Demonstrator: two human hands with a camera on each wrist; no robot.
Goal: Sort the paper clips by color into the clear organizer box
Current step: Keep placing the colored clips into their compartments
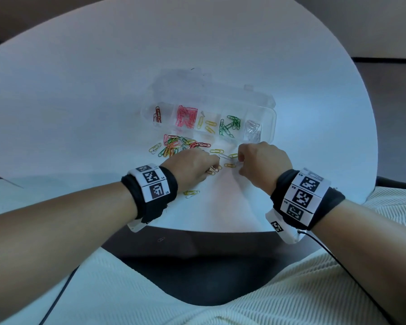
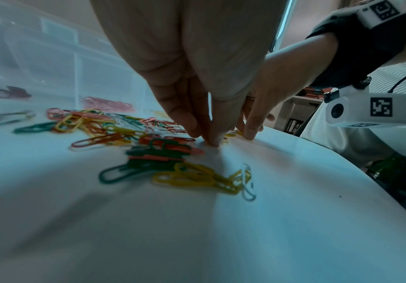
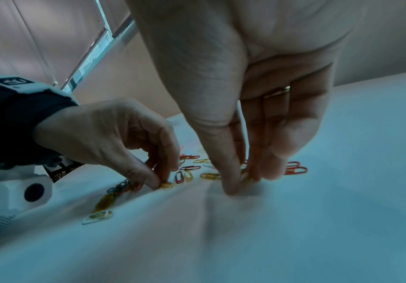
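The clear organizer box [image 1: 271,118] lies open at mid-table, its compartments holding dark red, pink, yellow, green and white clips. A mixed pile of paper clips [image 1: 181,146] lies just in front of it. My left hand [image 1: 211,171] is fingertips-down right of the pile, thumb and finger pinching a yellow clip [image 3: 167,185] against the table. My right hand [image 1: 240,164] is close beside it, thumb and fingers closing on another yellow clip [image 3: 245,179]. In the left wrist view the left fingertips [image 2: 213,142] press together on the table, and the clip there is hidden.
Loose yellow clips [image 1: 191,193] lie near my left wrist, and more lie between the hands. The round white table [image 1: 103,113] ends just behind my wrists. One clip [image 1: 161,239] lies on the dark surface below the edge. Cables run from both wrists.
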